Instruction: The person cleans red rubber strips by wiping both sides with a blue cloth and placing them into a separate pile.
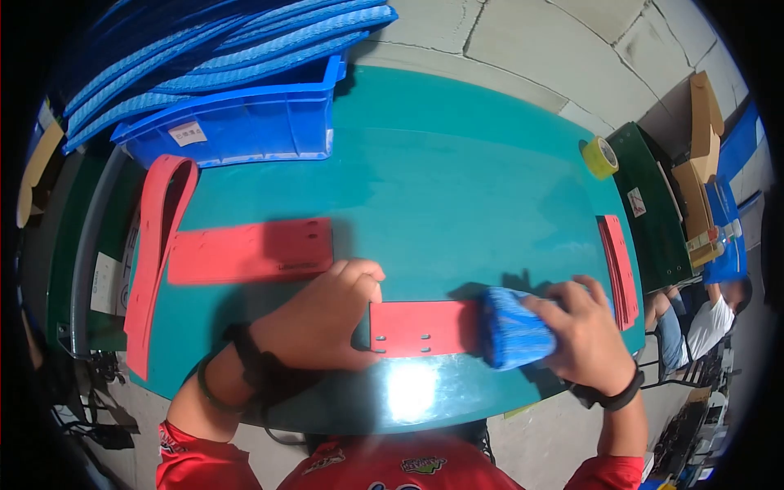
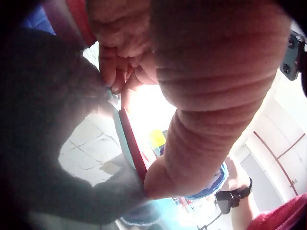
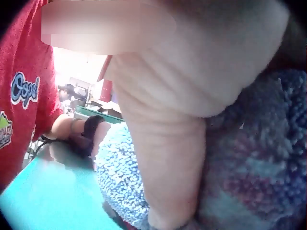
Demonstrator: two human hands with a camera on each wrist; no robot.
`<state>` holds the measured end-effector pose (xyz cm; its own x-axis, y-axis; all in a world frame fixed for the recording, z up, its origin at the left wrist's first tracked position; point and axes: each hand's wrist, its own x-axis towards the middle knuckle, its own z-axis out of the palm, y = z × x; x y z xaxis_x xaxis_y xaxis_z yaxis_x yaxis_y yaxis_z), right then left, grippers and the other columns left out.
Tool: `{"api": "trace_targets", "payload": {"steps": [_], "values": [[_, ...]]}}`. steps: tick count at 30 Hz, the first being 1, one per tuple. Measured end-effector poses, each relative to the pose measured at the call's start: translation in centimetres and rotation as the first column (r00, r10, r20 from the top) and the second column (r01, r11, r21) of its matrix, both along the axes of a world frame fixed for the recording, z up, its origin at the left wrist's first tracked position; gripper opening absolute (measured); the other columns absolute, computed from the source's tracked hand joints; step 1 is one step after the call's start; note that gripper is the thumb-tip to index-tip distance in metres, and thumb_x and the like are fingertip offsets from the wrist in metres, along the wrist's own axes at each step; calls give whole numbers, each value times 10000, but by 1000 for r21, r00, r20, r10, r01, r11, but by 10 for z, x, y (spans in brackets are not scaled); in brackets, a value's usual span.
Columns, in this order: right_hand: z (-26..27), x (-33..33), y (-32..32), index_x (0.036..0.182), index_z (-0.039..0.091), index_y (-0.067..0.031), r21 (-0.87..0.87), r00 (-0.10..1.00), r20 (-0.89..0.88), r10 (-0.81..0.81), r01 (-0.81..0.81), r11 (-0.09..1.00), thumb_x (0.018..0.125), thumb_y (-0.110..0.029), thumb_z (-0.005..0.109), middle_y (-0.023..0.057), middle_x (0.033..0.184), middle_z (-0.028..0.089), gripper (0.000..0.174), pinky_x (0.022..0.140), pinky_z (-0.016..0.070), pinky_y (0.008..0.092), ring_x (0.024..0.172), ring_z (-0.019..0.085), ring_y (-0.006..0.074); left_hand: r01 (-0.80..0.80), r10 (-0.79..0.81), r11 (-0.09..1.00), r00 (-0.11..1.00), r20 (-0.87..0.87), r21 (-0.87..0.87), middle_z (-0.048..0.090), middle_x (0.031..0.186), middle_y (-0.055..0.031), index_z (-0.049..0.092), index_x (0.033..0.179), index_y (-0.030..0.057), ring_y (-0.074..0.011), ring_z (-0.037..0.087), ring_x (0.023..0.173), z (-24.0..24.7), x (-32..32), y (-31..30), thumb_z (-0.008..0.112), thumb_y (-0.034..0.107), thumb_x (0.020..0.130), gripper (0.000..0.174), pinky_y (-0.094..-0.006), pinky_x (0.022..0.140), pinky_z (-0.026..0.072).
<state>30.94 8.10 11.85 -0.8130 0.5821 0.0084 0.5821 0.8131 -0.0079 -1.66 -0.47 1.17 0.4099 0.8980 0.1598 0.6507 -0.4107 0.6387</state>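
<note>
On the green table a flat red strip [image 1: 425,320] with slotted holes lies in front of the person. My left hand [image 1: 314,318] holds its left end, fingertips at the far corner and thumb at the near one; the left wrist view shows the strip's red edge [image 2: 134,146] between them. A folded blue fluffy cloth [image 1: 513,331] covers the strip's right part. Curled fingers of my right hand [image 1: 590,336] grip this cloth, whose looped pile [image 3: 120,167] shows in the right wrist view. The strip's right end is hidden under cloth and hand.
Another red strip [image 1: 245,253] lies at left, beside a looped red strip [image 1: 147,269]. Several stacked red strips [image 1: 621,273] lie at the right edge. A blue bin [image 1: 245,126] stands at the back left, a yellow tape roll [image 1: 602,158] at the back right. Another person [image 1: 706,331] sits beyond.
</note>
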Motion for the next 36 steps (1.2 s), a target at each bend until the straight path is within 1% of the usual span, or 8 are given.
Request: {"api": "trace_targets", "payload": {"steps": [8, 12, 18, 20, 25, 29, 34, 36], "values": [[14, 56, 13, 1165, 680, -126, 199, 968, 100, -230, 207, 958, 574, -48, 792, 122, 991, 617, 607, 966, 439, 457, 976, 589, 333, 4, -4, 1000, 1000, -22, -19, 454, 1322, -218, 498, 1129, 13, -392, 445, 1243, 3, 2, 1, 864, 328, 668, 667, -450, 1055, 394], [19, 50, 8, 1214, 634, -103, 131, 949, -52, -310, 314, 940, 544, -56, 814, 141, 1015, 602, 696, 945, 445, 455, 1018, 564, 365, -2, 2, 1000, 1000, -15, -4, 442, 1324, -211, 486, 1143, 25, -395, 446, 1234, 2, 2, 1, 866, 330, 667, 681, -452, 1051, 395], [1, 19, -12, 1264, 634, -125, 42, 996, 63, -58, 55, 998, 519, -79, 828, 150, 1047, 612, 771, 990, 451, 490, 994, 590, 386, 6, -6, 1000, 1000, -24, 7, 430, 1324, -201, 466, 1170, 55, -396, 445, 1220, 4, 3, -1, 874, 317, 667, 699, -461, 1052, 390], [3, 30, -4, 1242, 645, -117, -37, 991, -7, -135, 135, 990, 537, -52, 792, 150, 1035, 621, 724, 973, 455, 483, 979, 593, 379, 7, -7, 1000, 1000, -15, 26, 429, 1323, -199, 462, 1176, 60, -395, 445, 1218, 4, 2, 0, 875, 315, 667, 703, -464, 1052, 388], [9, 49, 5, 1205, 662, -114, 228, 960, 49, -276, 258, 939, 567, -37, 799, 128, 993, 598, 657, 912, 457, 443, 976, 574, 345, -10, 9, 1000, 1000, -29, -25, 437, 1325, -208, 473, 1144, 36, -400, 453, 1204, 4, 3, 1, 867, 310, 664, 678, -457, 1037, 397], [12, 27, -9, 1243, 629, -92, 44, 968, -79, -240, 244, 969, 523, -68, 800, 140, 1035, 595, 740, 943, 455, 474, 1004, 574, 354, -23, 22, 999, 999, -34, -34, 438, 1328, -216, 479, 1131, 21, -404, 455, 1203, 5, 5, -1, 860, 306, 663, 667, -454, 1031, 401], [9, -32, -28, 1301, 605, -133, -25, 996, -49, 72, -73, 997, 554, -109, 816, 142, 1065, 596, 776, 1001, 437, 537, 1008, 598, 323, -27, 26, 999, 999, -44, -29, 437, 1325, -218, 477, 1141, 19, -405, 456, 1202, 5, 6, 0, 856, 297, 658, 674, -457, 1029, 402], [0, -51, -27, 1287, 614, -142, -14, 980, -94, 177, -179, 984, 696, -109, 708, 133, 995, 594, 599, 995, 441, 495, 975, 600, 301, -11, 11, 1000, 1000, -20, -16, 439, 1323, -217, 478, 1146, 22, -406, 456, 1202, 5, 4, 1, 858, 303, 657, 680, -460, 1031, 401]]}}
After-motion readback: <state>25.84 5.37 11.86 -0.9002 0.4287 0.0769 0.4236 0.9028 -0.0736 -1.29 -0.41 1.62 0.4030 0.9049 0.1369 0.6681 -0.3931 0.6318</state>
